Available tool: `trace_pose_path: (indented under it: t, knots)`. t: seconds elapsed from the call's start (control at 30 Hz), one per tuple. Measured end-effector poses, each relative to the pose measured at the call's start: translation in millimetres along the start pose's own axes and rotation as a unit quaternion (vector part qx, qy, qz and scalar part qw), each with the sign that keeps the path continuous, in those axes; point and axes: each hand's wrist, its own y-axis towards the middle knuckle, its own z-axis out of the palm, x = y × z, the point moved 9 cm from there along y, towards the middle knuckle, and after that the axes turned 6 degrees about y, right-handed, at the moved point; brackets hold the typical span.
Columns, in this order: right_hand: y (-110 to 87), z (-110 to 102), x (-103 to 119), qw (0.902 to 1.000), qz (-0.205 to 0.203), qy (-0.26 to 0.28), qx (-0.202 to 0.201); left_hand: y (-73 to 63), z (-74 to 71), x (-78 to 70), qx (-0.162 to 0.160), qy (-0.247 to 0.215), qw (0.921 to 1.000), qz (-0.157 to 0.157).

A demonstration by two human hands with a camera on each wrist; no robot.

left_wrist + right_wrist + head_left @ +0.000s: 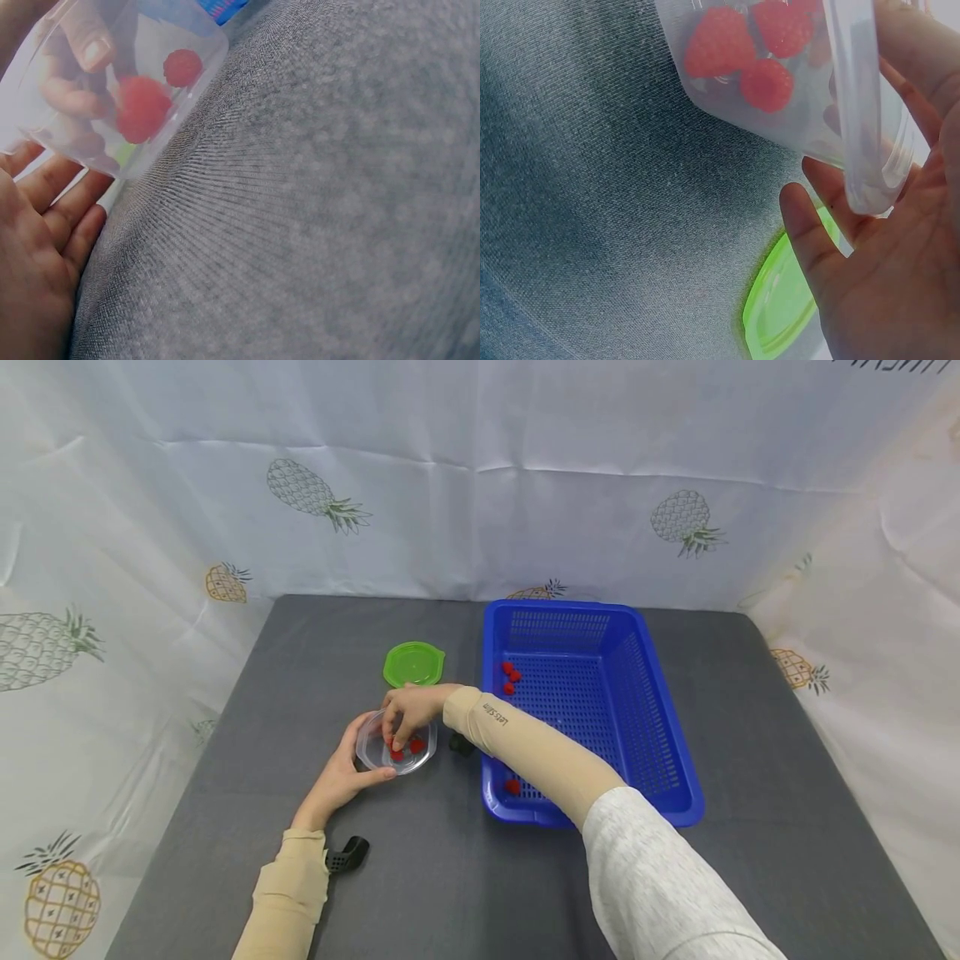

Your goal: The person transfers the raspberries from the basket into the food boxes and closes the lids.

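Note:
A clear plastic container (pixel 426 760) stands on the grey table, with red raspberries (pixel 721 43) in it. My left hand (pixel 341 777) holds it from the left, thumb along the near rim and fingers round the far side. From above, my right hand (pixel 408 712) reaches into the container, thumb and forefinger pinching at a raspberry (pixel 142 109) low inside. In the right wrist view its other fingers (pixel 806 225) hang outside the rim. Just behind the container lies a green lid (pixel 414 663), flat on the table.
A blue plastic basket (pixel 671 752) stands right of the container, under my right forearm. Several raspberries (pixel 508 688) lie along its left side, one near its front left corner. White cloth (pixel 480 518) printed with pineapples hangs behind and beside the grey table (pixel 420 877).

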Motion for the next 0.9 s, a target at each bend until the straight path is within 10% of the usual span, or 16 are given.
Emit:
trace_pose_path:
  t: [0.9]
  knots:
    - [-8.9, -17.6, 17.8, 0.996, -0.055, 0.066, -0.022, -1.2, -0.6, -2.2, -0.007, 0.011, 0.9999, -0.002]
